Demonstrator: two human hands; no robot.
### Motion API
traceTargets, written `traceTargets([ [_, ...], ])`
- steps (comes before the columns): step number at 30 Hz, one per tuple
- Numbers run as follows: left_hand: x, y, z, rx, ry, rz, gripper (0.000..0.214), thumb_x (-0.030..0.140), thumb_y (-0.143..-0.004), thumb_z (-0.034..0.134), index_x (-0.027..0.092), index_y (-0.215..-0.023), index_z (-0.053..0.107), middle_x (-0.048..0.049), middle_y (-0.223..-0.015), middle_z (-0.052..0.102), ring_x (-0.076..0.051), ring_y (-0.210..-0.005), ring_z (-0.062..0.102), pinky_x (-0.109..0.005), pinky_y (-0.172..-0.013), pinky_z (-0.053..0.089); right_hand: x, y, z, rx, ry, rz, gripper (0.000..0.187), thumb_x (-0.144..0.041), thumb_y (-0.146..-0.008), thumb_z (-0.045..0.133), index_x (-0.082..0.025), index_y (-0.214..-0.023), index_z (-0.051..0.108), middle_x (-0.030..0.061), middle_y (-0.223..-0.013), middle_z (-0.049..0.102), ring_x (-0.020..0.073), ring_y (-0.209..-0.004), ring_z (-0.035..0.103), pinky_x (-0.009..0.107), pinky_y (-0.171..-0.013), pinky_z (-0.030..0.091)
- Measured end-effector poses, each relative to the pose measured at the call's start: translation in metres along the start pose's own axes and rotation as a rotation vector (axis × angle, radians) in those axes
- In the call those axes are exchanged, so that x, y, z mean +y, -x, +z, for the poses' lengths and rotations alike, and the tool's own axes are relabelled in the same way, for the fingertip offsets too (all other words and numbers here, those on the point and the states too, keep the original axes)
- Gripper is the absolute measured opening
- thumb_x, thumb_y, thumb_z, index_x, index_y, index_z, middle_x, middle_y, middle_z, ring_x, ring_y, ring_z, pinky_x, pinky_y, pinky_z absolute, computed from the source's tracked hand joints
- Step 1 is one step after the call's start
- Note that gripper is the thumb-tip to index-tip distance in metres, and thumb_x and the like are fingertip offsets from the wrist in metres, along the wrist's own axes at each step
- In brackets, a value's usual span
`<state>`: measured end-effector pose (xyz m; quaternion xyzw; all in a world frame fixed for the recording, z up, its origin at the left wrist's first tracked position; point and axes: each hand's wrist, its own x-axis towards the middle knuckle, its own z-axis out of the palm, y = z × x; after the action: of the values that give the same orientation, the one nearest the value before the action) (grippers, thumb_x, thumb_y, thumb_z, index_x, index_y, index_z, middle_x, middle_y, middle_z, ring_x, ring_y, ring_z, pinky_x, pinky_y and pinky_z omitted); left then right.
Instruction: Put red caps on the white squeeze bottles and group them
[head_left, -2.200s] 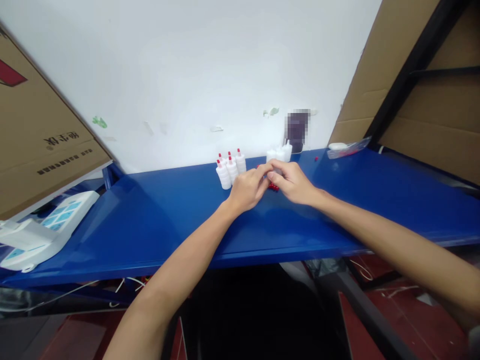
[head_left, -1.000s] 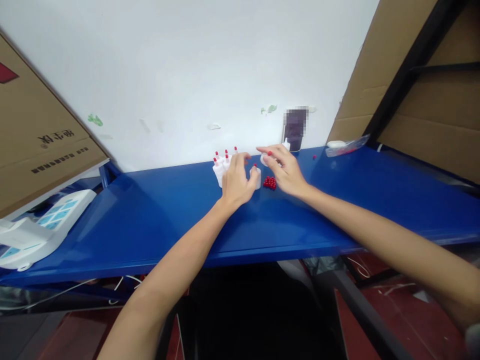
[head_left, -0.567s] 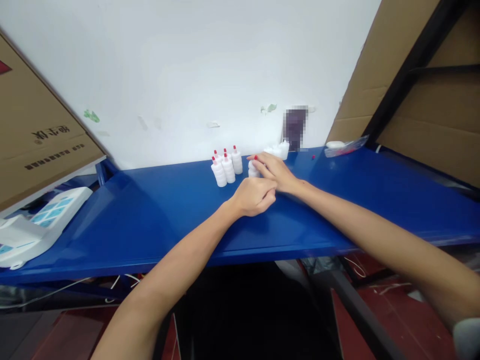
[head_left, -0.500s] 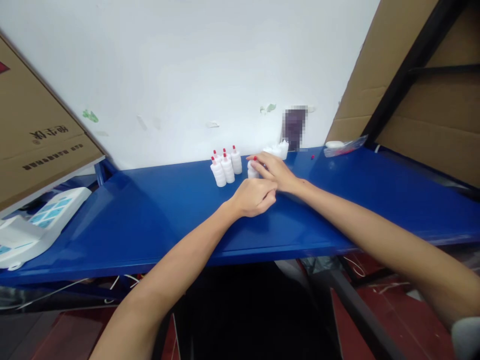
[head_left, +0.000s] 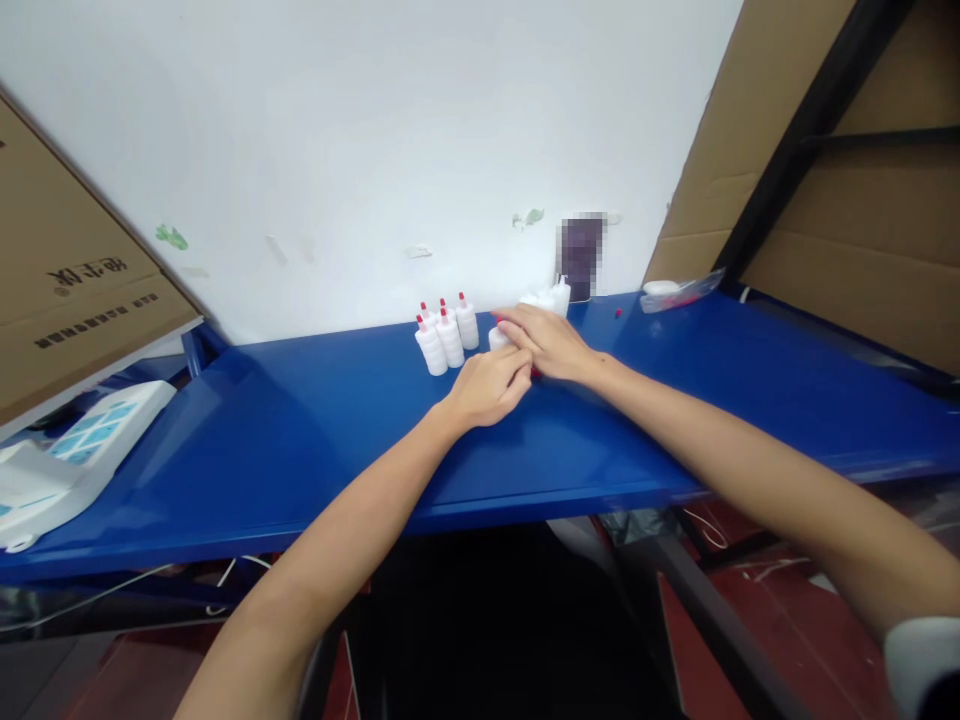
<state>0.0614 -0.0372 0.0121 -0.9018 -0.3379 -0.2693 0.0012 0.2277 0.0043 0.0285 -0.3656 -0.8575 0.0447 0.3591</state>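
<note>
My right hand [head_left: 546, 342] lies on the blue tabletop [head_left: 315, 430] with its fingers closed over a small white bottle [head_left: 496, 339]. My left hand [head_left: 487, 385] sits just in front of it, fingers curled in a pinch; what they hold is hidden. A bit of red [head_left: 534, 373] shows between the two hands. Left of them stands a cluster of several white bottles with red caps [head_left: 442, 334]. A few white bottles without caps [head_left: 553, 297] stand behind my right hand.
A blurred dark object [head_left: 581, 255] leans on the white wall. A clear plastic bag [head_left: 679, 291] and a loose red cap [head_left: 616, 313] lie to the right. A white keypad device [head_left: 60, 465] sits far left. Cardboard boxes [head_left: 67, 280] flank both sides.
My left hand let go of the capped bottle and drew back into a pinch. My right hand came from the uncapped bottles with one bottle. The hands have now closed together.
</note>
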Motion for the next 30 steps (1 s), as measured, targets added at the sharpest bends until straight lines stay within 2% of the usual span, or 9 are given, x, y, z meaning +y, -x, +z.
traceTargets([
  [2,0.0,0.001,-0.003,0.033,0.007,-0.035,0.029,0.031,-0.101,0.034,0.018,-0.096,0.059,-0.007,-0.099,0.066,-0.02,-0.086,0.061,-0.033,-0.078,0.048,0.006,0.001,-0.006,0.101,-0.025,0.01,0.043,-0.041,-0.102,0.038,-0.018,-0.124,0.068,0.0105,-0.113,0.072,0.026,-0.102,0.066,0.038,-0.09,0.047],
  [4,-0.001,0.001,-0.006,0.057,0.015,-0.095,0.029,0.034,-0.102,0.035,0.019,-0.107,0.059,-0.0074,-0.106,0.066,-0.02,-0.091,0.062,-0.034,-0.082,0.05,0.018,0.004,-0.013,0.217,-0.043,0.079,0.039,-0.037,-0.099,0.042,-0.018,-0.114,0.072,0.0073,-0.092,0.074,0.0237,-0.086,0.067,0.036,-0.084,0.047],
  [7,-0.006,0.002,-0.009,0.052,-0.006,-0.189,0.033,0.037,-0.103,0.035,0.02,-0.122,0.056,-0.0066,-0.103,0.068,-0.021,-0.089,0.064,-0.034,-0.081,0.05,0.043,0.01,-0.022,0.345,-0.053,0.276,0.028,-0.032,-0.09,0.051,-0.018,-0.099,0.074,0.0013,-0.062,0.064,0.0193,-0.06,0.057,0.034,-0.069,0.045],
  [11,-0.014,0.003,-0.006,-0.046,-0.121,-0.315,0.042,0.04,-0.104,0.033,0.023,-0.137,0.053,-0.0047,-0.085,0.071,-0.024,-0.078,0.067,-0.037,-0.076,0.051,0.072,0.015,-0.027,0.413,-0.061,0.463,0.021,-0.026,-0.082,0.055,-0.018,-0.09,0.073,0.0015,-0.06,0.063,0.0183,-0.056,0.053,0.033,-0.065,0.043],
  [14,-0.016,0.002,-0.003,-0.094,-0.208,-0.373,0.044,0.042,-0.103,0.034,0.025,-0.138,0.054,-0.0073,-0.087,0.072,-0.028,-0.083,0.069,-0.039,-0.076,0.051,0.08,0.014,-0.025,0.406,-0.073,0.52,0.023,-0.026,-0.081,0.056,-0.018,-0.095,0.072,0.0019,-0.061,0.064,0.0188,-0.055,0.054,0.034,-0.066,0.045],
  [18,-0.015,0.001,-0.001,-0.137,-0.278,-0.435,0.045,0.043,-0.102,0.033,0.022,-0.134,0.057,-0.0105,-0.09,0.072,-0.031,-0.084,0.07,-0.041,-0.076,0.052,0.082,0.012,-0.019,0.4,-0.06,0.525,0.028,-0.026,-0.08,0.056,-0.019,-0.101,0.072,0.0026,-0.064,0.066,0.021,-0.061,0.057,0.036,-0.07,0.047],
  [22,-0.017,0.001,-0.001,-0.104,-0.277,-0.437,0.042,0.042,-0.102,0.034,0.022,-0.13,0.058,-0.0094,-0.09,0.072,-0.029,-0.085,0.07,-0.039,-0.077,0.053,0.081,0.014,-0.013,0.361,-0.053,0.49,0.027,-0.026,-0.082,0.051,-0.02,-0.1,0.071,0.0012,-0.06,0.063,0.0208,-0.059,0.055,0.036,-0.069,0.047],
  [28,-0.02,0.001,0.002,-0.034,-0.274,-0.405,0.041,0.039,-0.1,0.04,0.02,-0.132,0.058,-0.0089,-0.084,0.071,-0.026,-0.077,0.068,-0.037,-0.073,0.052,0.065,0.014,-0.008,0.244,0.047,0.225,0.02,-0.022,-0.082,0.05,-0.02,-0.081,0.07,0.0079,-0.087,0.071,0.0231,-0.076,0.062,0.038,-0.077,0.048],
  [30,-0.02,0.002,0.002,-0.027,-0.262,-0.398,0.04,0.039,-0.1,0.041,0.02,-0.13,0.059,-0.0087,-0.082,0.07,-0.026,-0.075,0.068,-0.038,-0.072,0.052,0.053,0.011,-0.009,0.224,0.047,0.186,0.02,-0.023,-0.084,0.05,-0.021,-0.083,0.069,0.0075,-0.091,0.072,0.0229,-0.077,0.063,0.038,-0.078,0.048],
])
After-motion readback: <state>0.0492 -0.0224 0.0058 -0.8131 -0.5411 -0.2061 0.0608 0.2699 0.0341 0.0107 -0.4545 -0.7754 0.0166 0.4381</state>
